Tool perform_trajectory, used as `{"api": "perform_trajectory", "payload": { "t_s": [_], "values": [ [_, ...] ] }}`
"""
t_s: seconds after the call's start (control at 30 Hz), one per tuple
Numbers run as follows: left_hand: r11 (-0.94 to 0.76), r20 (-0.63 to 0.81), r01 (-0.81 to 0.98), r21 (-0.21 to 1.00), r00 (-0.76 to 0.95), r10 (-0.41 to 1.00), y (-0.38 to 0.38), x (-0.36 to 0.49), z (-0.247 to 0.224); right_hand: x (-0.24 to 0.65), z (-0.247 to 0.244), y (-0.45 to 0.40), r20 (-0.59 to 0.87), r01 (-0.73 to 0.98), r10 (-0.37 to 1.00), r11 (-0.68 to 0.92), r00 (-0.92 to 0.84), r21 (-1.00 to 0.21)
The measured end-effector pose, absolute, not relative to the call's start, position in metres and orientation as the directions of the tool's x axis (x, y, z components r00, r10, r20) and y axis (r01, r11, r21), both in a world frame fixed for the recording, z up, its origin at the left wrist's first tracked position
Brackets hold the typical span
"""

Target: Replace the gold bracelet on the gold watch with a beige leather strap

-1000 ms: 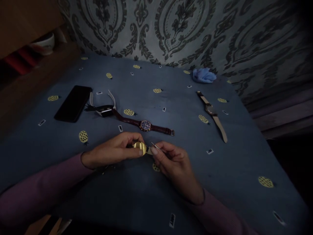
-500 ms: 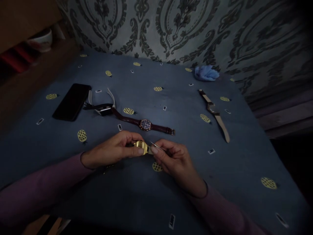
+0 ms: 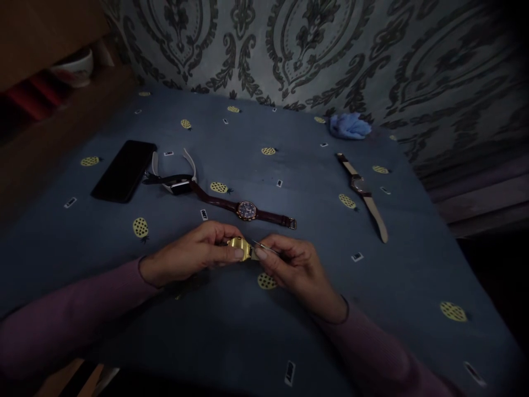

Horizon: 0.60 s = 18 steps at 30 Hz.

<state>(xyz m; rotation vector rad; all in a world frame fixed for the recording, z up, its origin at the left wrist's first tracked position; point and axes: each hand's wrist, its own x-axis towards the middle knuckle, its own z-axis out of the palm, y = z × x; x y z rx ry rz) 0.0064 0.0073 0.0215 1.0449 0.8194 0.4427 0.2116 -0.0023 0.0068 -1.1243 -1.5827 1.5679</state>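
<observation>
Between the fingers and thumb of my left hand point(image 3: 192, 252) is a gold-coloured watch point(image 3: 239, 248), held above the table with a smooth gold face of its case turned up. My right hand point(image 3: 291, 267) is closed on a thin metal tool point(image 3: 263, 246), whose kind I cannot make out; its tip points toward the watch case. A short pale strap piece point(image 3: 253, 253) shows at the case's right end, at my right thumb. Just beyond my hands lies a watch with a dark dial point(image 3: 247, 210) and a brown strap.
On the left lie a black phone point(image 3: 124, 171) and a white-strapped smartwatch point(image 3: 181, 187) with a dark band across it. Another watch point(image 3: 360, 186) lies right, strap underside up. A crumpled blue cloth point(image 3: 350, 126) sits by the wall. A bowl point(image 3: 74, 69) stands on the shelf.
Both hands keep nearly the same hold on the watch and the thin tool. The whole view has shifted slightly; the things on the table lie as before.
</observation>
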Motion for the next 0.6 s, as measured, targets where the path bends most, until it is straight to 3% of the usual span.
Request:
{"api": "perform_trajectory", "payload": {
  "t_s": [0.2,0.6],
  "values": [
    [0.426,-0.373,0.07,0.902,0.62,0.69,0.007,0.006,0.025,0.209,0.01,-0.005,-0.109,0.101,0.9,-0.073,-0.422,-0.992],
    [0.27,-0.331,0.208,0.94,0.745,0.579,0.017,0.001,0.047,0.212,0.022,-0.012,-0.141,0.074,0.859,-0.12,-0.493,-0.99]
  ]
}}
